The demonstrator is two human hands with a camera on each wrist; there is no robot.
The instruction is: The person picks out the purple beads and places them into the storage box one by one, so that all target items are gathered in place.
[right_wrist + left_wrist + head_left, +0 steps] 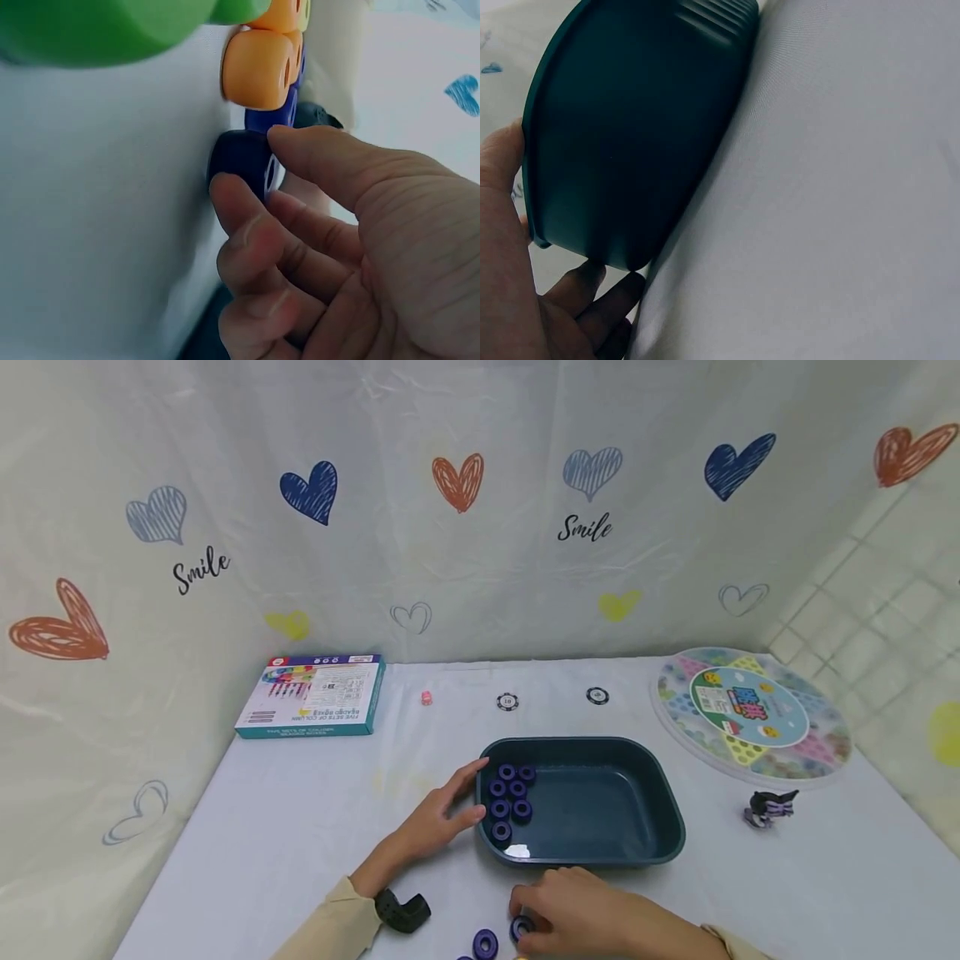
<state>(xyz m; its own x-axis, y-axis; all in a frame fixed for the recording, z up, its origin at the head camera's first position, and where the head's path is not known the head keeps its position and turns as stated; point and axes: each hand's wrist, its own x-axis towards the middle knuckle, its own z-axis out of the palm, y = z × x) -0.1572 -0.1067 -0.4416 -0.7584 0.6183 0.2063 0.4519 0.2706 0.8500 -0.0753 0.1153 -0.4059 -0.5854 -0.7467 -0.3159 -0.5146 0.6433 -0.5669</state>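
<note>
Purple bead: lay at the bottom of the head view, just right of centre, under the fingers of the right hand [577, 910]; its contact with the white cloth [420, 768] could not be told
Step in hand: judged to be the picking of the purple bead [236, 161] from among its neighbours
Sound technique: the smooth, rounded side seemed to call for thumb and finger on opposite faces, a light even squeeze, and a straight lift before any sideways travel
Hazard: a bead caught near its edge could have slipped or rolled; the orange beads [256, 69], close by in the upper middle of the right wrist view, could have been knocked
Right grip: narrow, about one bead wide, thumb at one edge and a fingertip on the side, pinching the purple bead
Left grip: wide; the left hand [438, 814] touched the left end of the tray [592, 818], fingers spread; its pressure could not be told
Tray contents: seven purple rings [501, 800], grouped along the left side of the tray, right of centre frame
</note>
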